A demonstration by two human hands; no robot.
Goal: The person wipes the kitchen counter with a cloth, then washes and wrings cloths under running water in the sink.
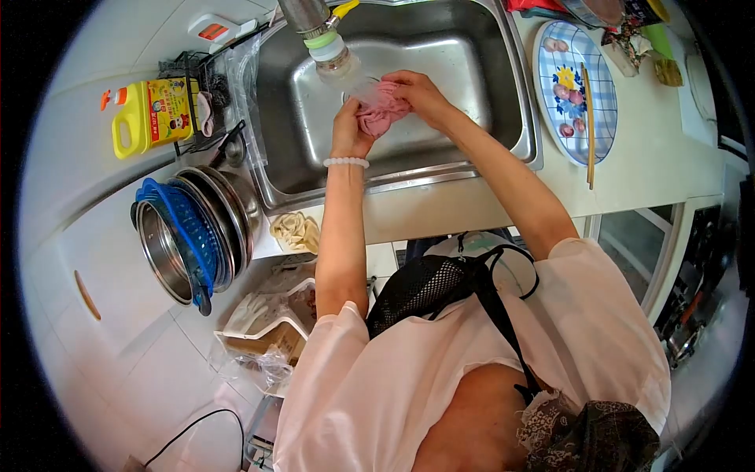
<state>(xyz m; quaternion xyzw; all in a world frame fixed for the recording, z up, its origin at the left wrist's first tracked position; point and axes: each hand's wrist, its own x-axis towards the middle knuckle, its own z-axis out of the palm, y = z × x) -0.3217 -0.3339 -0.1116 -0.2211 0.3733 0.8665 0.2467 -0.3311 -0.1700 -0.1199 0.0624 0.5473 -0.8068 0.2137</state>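
A crumpled pink cloth (381,110) is held between both hands over the steel sink (464,67). My left hand (351,130), with a pale bead bracelet at the wrist, closes on the cloth's left side. The fingers of my right hand (421,96) grip its upper right part. Just above and to the left hangs the faucet (322,43), with a pale green ring and a yellow lever. Water appears to run from its nozzle beside the cloth. Parts of my fingers are hidden by the folds.
Right of the sink lies an oval plate (550,110) with chopsticks (587,126) across it. On the left are a yellow jug (141,118), a black wire rack (206,94) and stacked pots with a blue colander (185,228). A cream cloth (296,231) rests at the counter's front edge.
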